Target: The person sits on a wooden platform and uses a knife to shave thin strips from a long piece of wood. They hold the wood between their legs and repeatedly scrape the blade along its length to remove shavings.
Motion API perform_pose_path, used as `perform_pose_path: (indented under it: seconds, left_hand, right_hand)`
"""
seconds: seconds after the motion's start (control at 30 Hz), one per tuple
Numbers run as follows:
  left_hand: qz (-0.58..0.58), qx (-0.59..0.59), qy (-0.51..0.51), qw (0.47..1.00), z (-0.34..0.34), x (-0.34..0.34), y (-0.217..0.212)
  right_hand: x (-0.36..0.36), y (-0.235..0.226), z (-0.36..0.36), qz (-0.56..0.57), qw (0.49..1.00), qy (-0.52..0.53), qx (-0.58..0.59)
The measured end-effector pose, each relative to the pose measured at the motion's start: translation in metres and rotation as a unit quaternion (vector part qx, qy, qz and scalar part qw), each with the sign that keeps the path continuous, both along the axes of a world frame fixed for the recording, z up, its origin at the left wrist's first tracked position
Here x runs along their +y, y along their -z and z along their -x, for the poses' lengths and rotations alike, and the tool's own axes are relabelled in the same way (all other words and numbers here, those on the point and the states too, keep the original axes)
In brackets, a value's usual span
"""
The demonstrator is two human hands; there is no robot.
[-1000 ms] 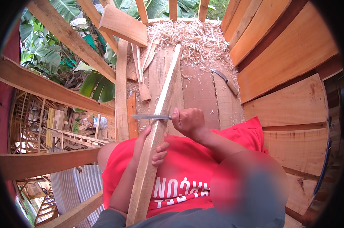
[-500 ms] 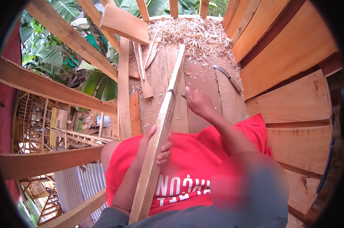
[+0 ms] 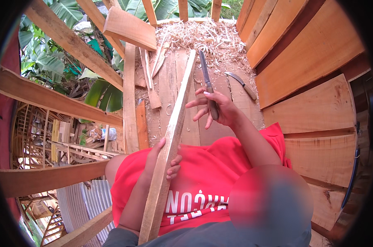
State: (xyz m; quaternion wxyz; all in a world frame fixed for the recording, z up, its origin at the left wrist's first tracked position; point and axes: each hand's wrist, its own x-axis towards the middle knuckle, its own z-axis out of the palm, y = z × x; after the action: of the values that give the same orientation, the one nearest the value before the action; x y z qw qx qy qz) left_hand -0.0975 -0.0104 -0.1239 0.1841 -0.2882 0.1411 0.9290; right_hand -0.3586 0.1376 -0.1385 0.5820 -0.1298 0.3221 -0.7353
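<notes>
A long squared wooden stick (image 3: 179,105) slants up from my lap, its far half pale and freshly shaved. My left hand (image 3: 155,160) is wrapped around its lower part. To the right of the stick, my right hand (image 3: 219,108) holds a knife (image 3: 204,70) with a straight dark blade pointing away from me. Its handle rests across the palm near the thumb, while the other fingers are spread loosely towards the stick without touching it. A second knife (image 3: 241,83), curved with a wooden handle, lies on the plank floor to the right.
Wood shavings (image 3: 199,39) are heaped at the far end of the plank floor (image 3: 170,82). Thin offcuts (image 3: 149,78) and a thick wood block (image 3: 130,29) sit at the far left. Wide boards (image 3: 310,53) wall the right side; slanting rails (image 3: 63,96) border the left.
My right hand has opened its fingers and turned, bringing the knife's blade into view beside the stick. My left hand still grips the stick in the same place.
</notes>
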Motion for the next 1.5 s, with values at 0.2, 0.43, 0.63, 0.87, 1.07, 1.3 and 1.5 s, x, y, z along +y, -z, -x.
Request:
perform_pose_path:
  seconds: [0.2, 0.43, 0.63, 0.87, 1.07, 1.3, 1.5]
  left_hand:
    - [0.0, 0.0, 0.004, 1.0, 0.0, 0.0, 0.003]
    - [-0.006, 0.01, 0.008, 1.0, -0.001, -0.001, 0.002]
    - [0.002, 0.01, 0.01, 1.0, -0.001, -0.001, 0.001]
    - [-0.006, 0.001, 0.006, 1.0, -0.001, 0.0, 0.001]
    - [-0.079, 0.023, -0.019, 0.996, -0.002, 0.001, 0.002]
    - [-0.085, 0.046, -0.022, 0.995, -0.002, -0.001, 0.006]
    - [-0.04, 0.02, -0.004, 0.999, -0.002, 0.003, 0.0]
  right_hand:
    - [0.0, 0.019, -0.003, -0.074, 0.988, -0.053, 0.123]
    - [-0.012, 0.029, -0.039, -0.14, 0.85, -0.007, 0.508]
    - [-0.01, 0.021, -0.046, -0.118, 0.768, 0.009, 0.629]
    - [-0.01, 0.034, -0.059, -0.157, 0.651, 0.097, 0.736]
    - [-0.012, 0.038, -0.052, -0.138, 0.641, 0.076, 0.751]
    - [-0.016, 0.025, -0.063, -0.113, 0.634, 0.064, 0.763]
    - [-0.016, 0.055, -0.01, -0.248, 0.653, 0.081, 0.712]
